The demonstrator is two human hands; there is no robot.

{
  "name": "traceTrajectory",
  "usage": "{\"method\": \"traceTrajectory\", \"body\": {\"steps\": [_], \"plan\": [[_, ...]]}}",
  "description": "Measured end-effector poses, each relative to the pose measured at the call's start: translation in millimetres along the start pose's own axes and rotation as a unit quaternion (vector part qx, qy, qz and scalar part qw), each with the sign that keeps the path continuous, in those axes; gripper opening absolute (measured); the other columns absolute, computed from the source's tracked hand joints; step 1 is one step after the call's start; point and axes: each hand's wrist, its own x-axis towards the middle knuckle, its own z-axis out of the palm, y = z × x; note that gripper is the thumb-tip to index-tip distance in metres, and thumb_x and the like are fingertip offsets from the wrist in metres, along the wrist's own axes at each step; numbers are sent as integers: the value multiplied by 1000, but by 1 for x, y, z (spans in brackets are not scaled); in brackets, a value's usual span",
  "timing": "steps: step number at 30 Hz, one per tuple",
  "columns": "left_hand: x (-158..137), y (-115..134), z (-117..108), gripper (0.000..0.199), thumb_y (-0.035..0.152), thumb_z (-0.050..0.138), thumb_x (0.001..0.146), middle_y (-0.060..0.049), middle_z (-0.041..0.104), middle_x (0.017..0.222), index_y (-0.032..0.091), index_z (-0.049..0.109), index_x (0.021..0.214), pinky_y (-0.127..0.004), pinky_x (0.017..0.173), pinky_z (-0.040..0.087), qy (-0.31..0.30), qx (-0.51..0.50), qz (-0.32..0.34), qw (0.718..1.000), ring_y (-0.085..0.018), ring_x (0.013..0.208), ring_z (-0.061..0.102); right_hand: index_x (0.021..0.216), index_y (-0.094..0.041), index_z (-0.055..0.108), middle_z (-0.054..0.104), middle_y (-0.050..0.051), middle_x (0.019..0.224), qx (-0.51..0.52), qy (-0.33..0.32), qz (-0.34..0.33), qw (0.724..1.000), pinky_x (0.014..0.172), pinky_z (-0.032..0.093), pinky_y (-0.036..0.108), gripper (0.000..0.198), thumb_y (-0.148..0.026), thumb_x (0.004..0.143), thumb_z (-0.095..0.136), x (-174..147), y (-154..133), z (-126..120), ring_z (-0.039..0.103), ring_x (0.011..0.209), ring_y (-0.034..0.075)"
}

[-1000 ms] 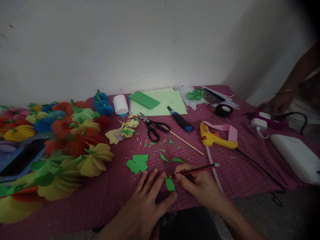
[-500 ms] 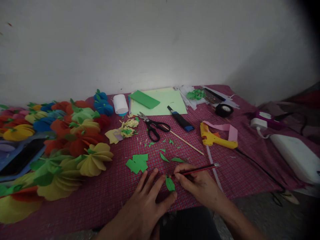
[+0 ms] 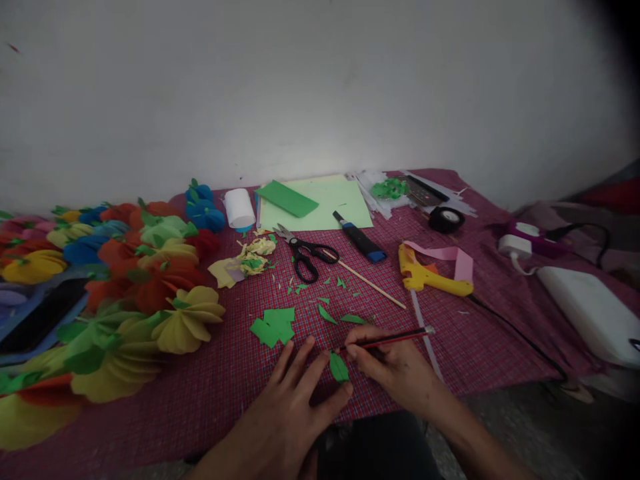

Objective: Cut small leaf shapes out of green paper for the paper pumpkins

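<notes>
Head: two hands [image 3: 296, 405] [image 3: 395, 363], one pencil [image 3: 400, 337]

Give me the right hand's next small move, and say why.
Probably a short, light stroke on the green leaf: the right hand grips the pencil with its point close to the leaf's upper end, though contact is unclear, and the left hand lies spread with its thumb by the leaf's lower end, seemingly steadying it.

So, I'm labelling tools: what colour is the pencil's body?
The pencil's body is red and black; head view.

text, labels, numbers — none legible
</notes>
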Motion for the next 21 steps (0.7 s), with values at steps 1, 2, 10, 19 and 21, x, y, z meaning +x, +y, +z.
{"method": "traceTrajectory", "body": {"steps": [1, 2, 10, 19, 21], "plan": [[0, 0, 1, 84, 22, 64, 61, -14, 29, 141, 27, 32, 138, -67, 98, 22, 0, -1, 1, 1000, -44, 132, 16, 89, -21, 60, 61, 0, 76, -2, 1, -1, 1000, 66, 48, 25, 10, -23, 88, 51, 0, 0, 0, 59, 72, 15], [-1, -1, 2, 84, 22, 64, 61, -14, 29, 141, 28, 31, 138, -67, 98, 22, 0, -2, 0, 1000, -44, 132, 16, 89, -21, 60, 61, 0, 77, -5, 0, -2, 1000, 66, 47, 25, 10, -22, 88, 51, 0, -1, 0, 59, 72, 15], [-1, -5, 8, 88, 25, 63, 58, -13, 27, 142, 29, 29, 139, -69, 98, 20, 4, -4, 7, 1000, -45, 131, 16, 85, -19, 59, 57, -1, 71, 15, -10, 18, 1000, 59, 44, 24, 10, -22, 87, 50, 1, -6, -2, 55, 66, 14], [-1, -3, 7, 89, 22, 63, 58, -15, 21, 147, 27, 28, 140, -68, 98, 17, 1, 18, 9, 1000, -47, 131, 15, 78, -19, 57, 50, -3, 63, 10, 10, 15, 1000, 54, 38, 22, 10, -19, 84, 50, -2, -4, -5, 50, 59, 12], [-1, -1, 5, 89, 23, 63, 59, -15, 22, 147, 27, 28, 140, -68, 98, 16, -15, 21, 5, 1000, -47, 132, 14, 79, -19, 58, 53, -3, 66, -9, 4, 6, 1000, 57, 40, 23, 10, -19, 84, 50, -2, -4, -4, 52, 63, 14]]}}
